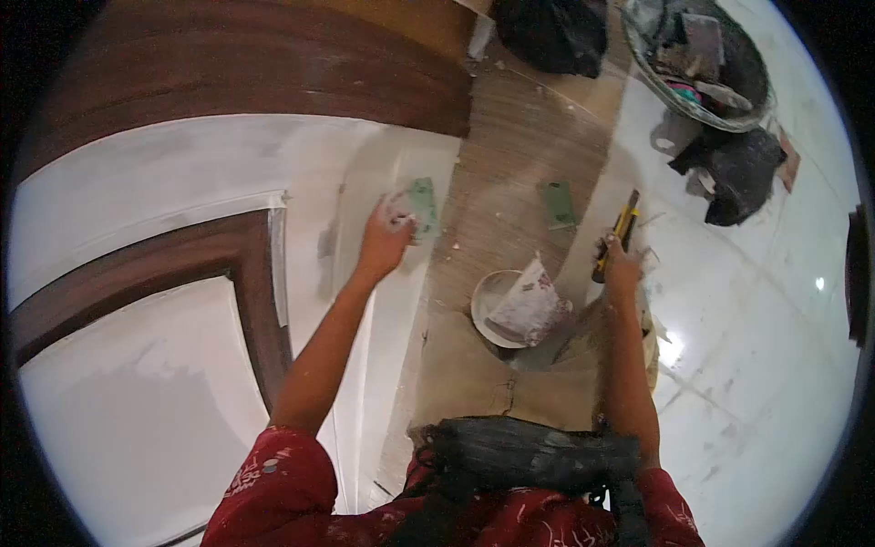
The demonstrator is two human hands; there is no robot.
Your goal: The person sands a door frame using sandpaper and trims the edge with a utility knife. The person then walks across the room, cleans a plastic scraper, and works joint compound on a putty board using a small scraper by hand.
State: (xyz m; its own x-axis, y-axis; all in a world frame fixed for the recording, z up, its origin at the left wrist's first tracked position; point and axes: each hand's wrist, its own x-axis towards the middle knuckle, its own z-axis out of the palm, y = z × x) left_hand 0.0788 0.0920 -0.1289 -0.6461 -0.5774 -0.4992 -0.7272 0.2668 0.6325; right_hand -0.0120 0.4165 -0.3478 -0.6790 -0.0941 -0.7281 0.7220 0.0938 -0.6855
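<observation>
My left hand [390, 226] is closed on a thin green rectangular sheet [422, 202] and keeps it against the white panel surface; its exact kind I cannot make out. In my right hand [622, 264] is a yellow and black utility knife [627, 224], its upper end pointing away from me over the pale floor. Between the hands a second green rectangular piece [558, 204] lies on the wood-look floor strip. Closer to me, a white bowl [492, 290] holds a crumpled, powder-smeared bag [530, 308], which partly hides the inside.
A dark brown wooden band [273, 68] and brown frame moulding [251, 264] border the white panel on the left. Toward the upper right stand a black bag [554, 35] and a round bin [762, 102] with scraps. A dark cloth or plastic piece [736, 173] lies below the bin.
</observation>
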